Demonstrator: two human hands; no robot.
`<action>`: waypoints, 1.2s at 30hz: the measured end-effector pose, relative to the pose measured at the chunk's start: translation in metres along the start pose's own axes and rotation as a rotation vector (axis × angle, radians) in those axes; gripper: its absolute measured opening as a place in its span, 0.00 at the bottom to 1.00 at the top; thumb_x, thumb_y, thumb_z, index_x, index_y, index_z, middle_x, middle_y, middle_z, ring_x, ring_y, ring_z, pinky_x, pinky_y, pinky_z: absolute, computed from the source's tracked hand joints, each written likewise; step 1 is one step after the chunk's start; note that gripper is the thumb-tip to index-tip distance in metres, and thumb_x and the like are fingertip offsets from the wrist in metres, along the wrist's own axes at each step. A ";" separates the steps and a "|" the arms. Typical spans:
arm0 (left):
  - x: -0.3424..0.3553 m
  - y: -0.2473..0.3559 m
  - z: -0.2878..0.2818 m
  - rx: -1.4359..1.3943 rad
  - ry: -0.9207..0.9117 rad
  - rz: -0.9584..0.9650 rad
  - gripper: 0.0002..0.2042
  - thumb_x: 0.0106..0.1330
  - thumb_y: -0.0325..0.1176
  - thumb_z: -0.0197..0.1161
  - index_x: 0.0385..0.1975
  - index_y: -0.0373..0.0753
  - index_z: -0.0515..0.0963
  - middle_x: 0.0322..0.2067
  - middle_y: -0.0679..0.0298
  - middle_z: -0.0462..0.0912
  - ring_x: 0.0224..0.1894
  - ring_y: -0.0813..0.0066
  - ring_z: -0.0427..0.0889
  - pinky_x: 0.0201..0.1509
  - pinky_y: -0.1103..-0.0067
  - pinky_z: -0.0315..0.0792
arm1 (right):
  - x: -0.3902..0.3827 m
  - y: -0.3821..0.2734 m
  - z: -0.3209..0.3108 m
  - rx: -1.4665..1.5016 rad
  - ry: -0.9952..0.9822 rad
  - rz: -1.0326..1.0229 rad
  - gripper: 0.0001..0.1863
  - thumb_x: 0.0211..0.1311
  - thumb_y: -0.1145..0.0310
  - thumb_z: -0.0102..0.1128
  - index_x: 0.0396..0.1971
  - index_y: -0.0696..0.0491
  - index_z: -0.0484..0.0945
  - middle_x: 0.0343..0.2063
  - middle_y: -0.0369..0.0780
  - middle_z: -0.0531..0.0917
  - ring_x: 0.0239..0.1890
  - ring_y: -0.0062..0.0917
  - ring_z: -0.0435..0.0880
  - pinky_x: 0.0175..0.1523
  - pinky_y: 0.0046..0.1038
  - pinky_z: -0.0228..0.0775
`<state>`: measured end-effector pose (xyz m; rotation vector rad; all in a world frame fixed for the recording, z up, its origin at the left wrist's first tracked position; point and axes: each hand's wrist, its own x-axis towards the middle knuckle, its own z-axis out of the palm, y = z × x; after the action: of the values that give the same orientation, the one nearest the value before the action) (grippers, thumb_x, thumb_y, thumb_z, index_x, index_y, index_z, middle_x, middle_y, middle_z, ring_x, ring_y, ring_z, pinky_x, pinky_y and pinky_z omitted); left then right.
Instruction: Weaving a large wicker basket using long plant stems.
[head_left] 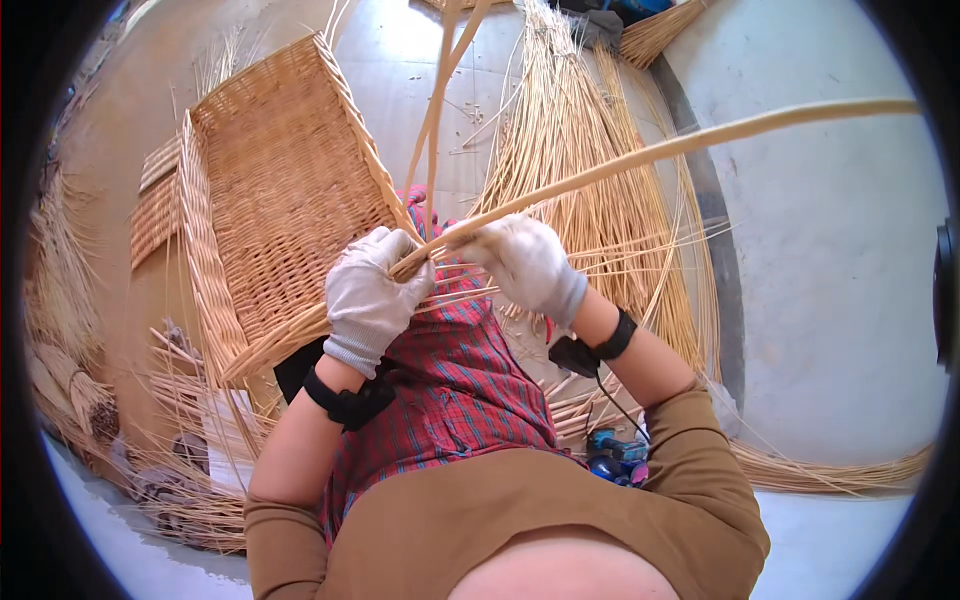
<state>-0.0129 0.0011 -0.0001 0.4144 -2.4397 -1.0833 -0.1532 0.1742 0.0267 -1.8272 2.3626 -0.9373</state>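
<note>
A shallow rectangular wicker basket leans across my lap, its braided rim toward me. My left hand, in a white glove, is closed on the rim at the near right corner. Right beside it, my gloved right hand is closed around a long thick wicker rod, which sweeps out to the far right. Two more rods rise away from the same corner, crossing each other. Several thin rods pass under my right hand. Its fingertips are partly blurred.
A large bundle of loose wicker rods lies on the floor ahead to the right. Woven panels and more bundles are at the left. A blue tool sits by my right side. A red checked cloth covers my lap.
</note>
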 end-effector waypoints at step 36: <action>0.057 -0.051 -0.057 -0.742 -1.000 -0.166 0.24 0.63 0.29 0.72 0.59 0.33 0.76 0.44 0.63 0.84 0.48 0.75 0.82 0.54 0.75 0.78 | 0.039 0.067 0.048 0.306 -0.545 0.331 0.20 0.70 0.51 0.56 0.49 0.49 0.85 0.30 0.49 0.86 0.35 0.45 0.87 0.39 0.41 0.79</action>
<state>-0.0287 -0.0924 0.0107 -0.2534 -2.4427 -2.5950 -0.2074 0.1277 -0.0298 -1.3107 1.9659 -0.6165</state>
